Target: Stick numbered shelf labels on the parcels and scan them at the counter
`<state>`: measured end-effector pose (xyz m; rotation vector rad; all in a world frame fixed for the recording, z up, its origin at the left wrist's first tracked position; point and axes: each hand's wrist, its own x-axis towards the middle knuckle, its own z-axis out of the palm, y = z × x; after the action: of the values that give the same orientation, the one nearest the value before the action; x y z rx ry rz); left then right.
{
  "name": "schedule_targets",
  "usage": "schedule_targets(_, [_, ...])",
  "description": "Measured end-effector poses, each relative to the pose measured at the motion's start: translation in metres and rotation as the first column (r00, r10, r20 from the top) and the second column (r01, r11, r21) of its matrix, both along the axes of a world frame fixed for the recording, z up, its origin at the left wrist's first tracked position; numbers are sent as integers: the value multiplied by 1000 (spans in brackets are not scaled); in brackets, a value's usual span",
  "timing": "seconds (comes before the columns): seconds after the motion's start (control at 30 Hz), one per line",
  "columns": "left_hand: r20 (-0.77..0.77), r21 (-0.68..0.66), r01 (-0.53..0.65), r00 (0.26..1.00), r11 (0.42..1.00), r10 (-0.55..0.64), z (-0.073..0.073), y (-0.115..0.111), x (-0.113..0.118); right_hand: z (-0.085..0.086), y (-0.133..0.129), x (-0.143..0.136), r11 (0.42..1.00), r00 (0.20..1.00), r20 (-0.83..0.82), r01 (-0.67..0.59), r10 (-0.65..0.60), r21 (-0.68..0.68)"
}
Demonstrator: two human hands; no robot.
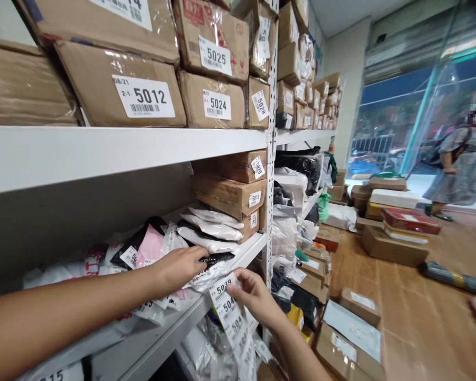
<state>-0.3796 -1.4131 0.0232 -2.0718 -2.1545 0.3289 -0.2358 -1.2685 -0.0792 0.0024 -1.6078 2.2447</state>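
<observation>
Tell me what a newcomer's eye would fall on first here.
Probably the strip of numbered labels hanging from the right hand at lower centre. Next, the left hand, with its fingers at a black packet on the lower shelf. Then the box labelled 5012, upper left on the upper shelf.

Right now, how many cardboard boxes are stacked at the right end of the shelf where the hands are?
3, in one stack beside the white packets: top box labelled 5020, middle box labelled 5019, bottom box, label hard to read. More may be hidden behind.
</observation>
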Motion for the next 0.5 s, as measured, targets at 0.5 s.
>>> schedule_targets(0.5, [61, -41, -134, 989, 990, 136, 14, 25, 5, 7, -4, -58, 983, 989, 143, 9, 18, -185])
